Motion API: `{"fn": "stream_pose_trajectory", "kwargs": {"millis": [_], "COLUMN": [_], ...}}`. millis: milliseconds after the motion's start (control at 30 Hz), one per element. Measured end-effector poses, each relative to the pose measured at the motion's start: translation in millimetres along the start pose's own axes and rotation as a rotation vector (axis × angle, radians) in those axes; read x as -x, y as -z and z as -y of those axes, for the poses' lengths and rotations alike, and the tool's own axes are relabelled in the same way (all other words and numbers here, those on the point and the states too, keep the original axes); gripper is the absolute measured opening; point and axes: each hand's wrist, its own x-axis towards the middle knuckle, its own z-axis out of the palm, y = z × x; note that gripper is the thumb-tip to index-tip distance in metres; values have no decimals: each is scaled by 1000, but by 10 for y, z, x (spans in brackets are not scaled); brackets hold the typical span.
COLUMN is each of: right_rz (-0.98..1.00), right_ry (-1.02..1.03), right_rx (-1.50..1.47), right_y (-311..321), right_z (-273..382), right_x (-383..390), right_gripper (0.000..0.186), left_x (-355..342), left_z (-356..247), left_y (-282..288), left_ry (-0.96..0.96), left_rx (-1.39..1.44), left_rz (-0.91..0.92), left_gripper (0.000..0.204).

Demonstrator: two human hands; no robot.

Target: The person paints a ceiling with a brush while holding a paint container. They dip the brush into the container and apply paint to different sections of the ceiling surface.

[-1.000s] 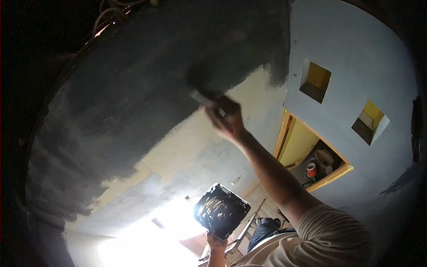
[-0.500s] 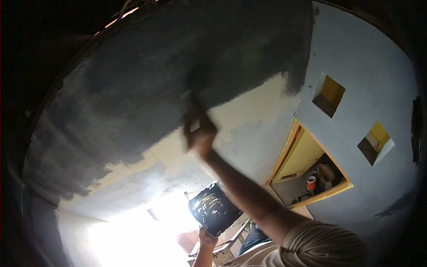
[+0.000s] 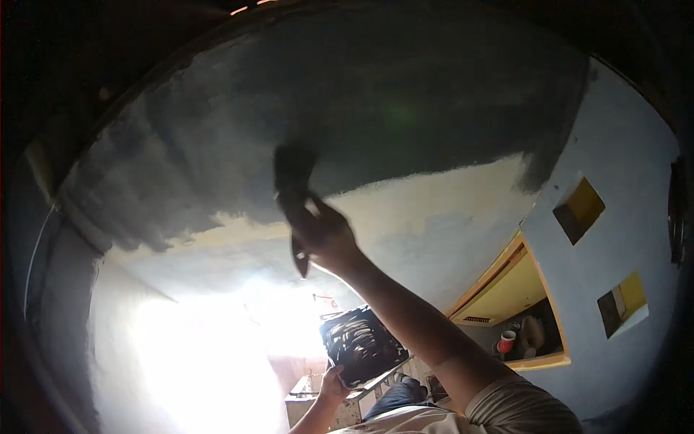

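Observation:
My right hand (image 3: 329, 235) is raised to the wall and closed around the handle of a wide, dark paintbrush (image 3: 293, 173). The bristles point up against the dark grey painted area (image 3: 434, 123); backlight leaves the brush almost a silhouette. Below the ragged edge of that paint runs a pale yellowish strip (image 3: 441, 192). Lower down, my left hand (image 3: 332, 383) grips the near edge of a black, squarish paint container (image 3: 361, 347). Its dark inside is streaked with shiny wet paint. How deep the container is cannot be made out.
To the right, a light blue-grey wall has two square openings (image 3: 578, 210). Beside it, a yellow-framed doorway (image 3: 557, 311) shows a red and white bucket (image 3: 506, 341) beyond. Strong light glares at lower left. Under the container stands what looks like a ladder (image 3: 369, 401).
The view has turned, so the wall's paint edge lies flatter. My right hand with the brush sits slightly lower in the picture. The left hand still holds the container.

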Motion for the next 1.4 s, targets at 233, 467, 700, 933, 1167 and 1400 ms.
{"fn": "stream_pose_trajectory", "kwargs": {"millis": [233,467,700,933,1167,1400], "right_rz": [364,-139,-945,-1022,-384,-972], "right_ry": [211,127,38,-62,9,-157], "right_rx": [42,41,294,458,347,204], "right_y": [-578,241,2352,1903,1409,2240], "right_z": [-188,-753,-1678,-1508,-841,-1209], "right_x": [355,407,1068,575,1169,634], "right_gripper": [39,38,22,14,15,17], "left_x": [-1,135,478,278,210,182], "left_z": [-39,-4,-101,-65,-264,-118], "left_y": [-34,83,372,182,59,-304], "left_ry": [-46,-59,-112,-83,-81,-126], "left_rx": [-44,26,-31,-32,-103,-101], "left_rz": [-25,48,-14,32,175,186], "left_gripper": [59,58,62,67,72,73]}}
